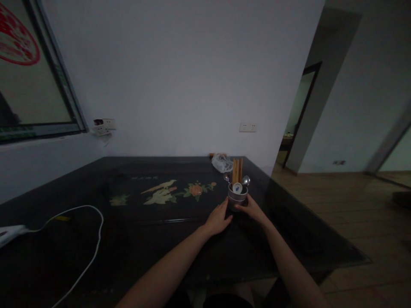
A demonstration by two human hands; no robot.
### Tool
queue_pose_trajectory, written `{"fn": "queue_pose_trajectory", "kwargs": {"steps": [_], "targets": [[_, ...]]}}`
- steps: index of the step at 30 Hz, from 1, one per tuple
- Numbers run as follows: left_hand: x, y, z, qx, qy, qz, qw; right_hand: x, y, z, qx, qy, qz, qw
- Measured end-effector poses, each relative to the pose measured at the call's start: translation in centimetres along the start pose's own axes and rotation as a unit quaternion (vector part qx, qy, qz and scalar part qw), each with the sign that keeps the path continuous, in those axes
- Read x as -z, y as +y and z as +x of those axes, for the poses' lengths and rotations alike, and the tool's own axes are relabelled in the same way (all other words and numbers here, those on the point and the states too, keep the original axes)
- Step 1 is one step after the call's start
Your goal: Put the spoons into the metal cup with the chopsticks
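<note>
A small grey utensil cup stands on the dark table near its right edge. Wooden chopsticks, metal spoons and a white ceramic spoon stick up out of it. My left hand lies on the table against the cup's left side, fingers stretched out and together. My right hand reaches in from the right, its fingers curled around the cup's base.
A crumpled clear plastic bag lies behind the cup by the wall. A white cable loops across the table's left part from a white power strip. The table's right edge borders wooden floor. A window is at left.
</note>
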State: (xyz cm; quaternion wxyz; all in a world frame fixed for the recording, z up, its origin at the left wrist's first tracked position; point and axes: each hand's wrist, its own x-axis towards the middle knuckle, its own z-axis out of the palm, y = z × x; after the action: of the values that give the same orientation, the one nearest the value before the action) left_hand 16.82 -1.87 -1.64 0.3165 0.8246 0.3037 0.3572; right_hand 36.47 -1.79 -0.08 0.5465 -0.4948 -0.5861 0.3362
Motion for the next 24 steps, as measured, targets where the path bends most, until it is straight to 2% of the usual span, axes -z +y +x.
{"fn": "queue_pose_trajectory", "kwargs": {"steps": [4, 11, 16, 19, 21, 22, 24], "targets": [[0.0, 0.1, 0.1, -0.009, -0.001, 0.004, 1.000, 0.0, 0.0, 0.0, -0.002, -0.001, 0.007, 1.000], [0.1, 0.5, 0.0, 0.020, -0.019, 0.051, 0.998, 0.1, 0.3, 0.1, 0.015, -0.013, 0.004, 1.000], [0.5, 1.2, 0.3, 0.035, 0.047, 0.019, 0.998, 1.0, -0.4, -0.3, -0.025, -0.002, -0.053, 0.998], [1.9, 2.6, 0.8, 0.065, 0.077, 0.017, 0.995, 2.2, -1.6, -2.0, -0.039, 0.043, -0.196, 0.979], [3.6, 3.6, 0.8, 0.055, 0.065, 0.020, 0.996, 2.8, -3.1, -3.8, -0.031, 0.074, -0.307, 0.948], [4.5, 4.1, 0.6, 0.040, 0.057, 0.025, 0.997, 2.9, -3.9, -4.7, -0.033, 0.071, -0.340, 0.937], [6.5, 4.6, -0.5, 0.012, 0.051, 0.047, 0.998, 2.0, -5.9, -6.1, -0.026, 0.029, -0.355, 0.934]]}}
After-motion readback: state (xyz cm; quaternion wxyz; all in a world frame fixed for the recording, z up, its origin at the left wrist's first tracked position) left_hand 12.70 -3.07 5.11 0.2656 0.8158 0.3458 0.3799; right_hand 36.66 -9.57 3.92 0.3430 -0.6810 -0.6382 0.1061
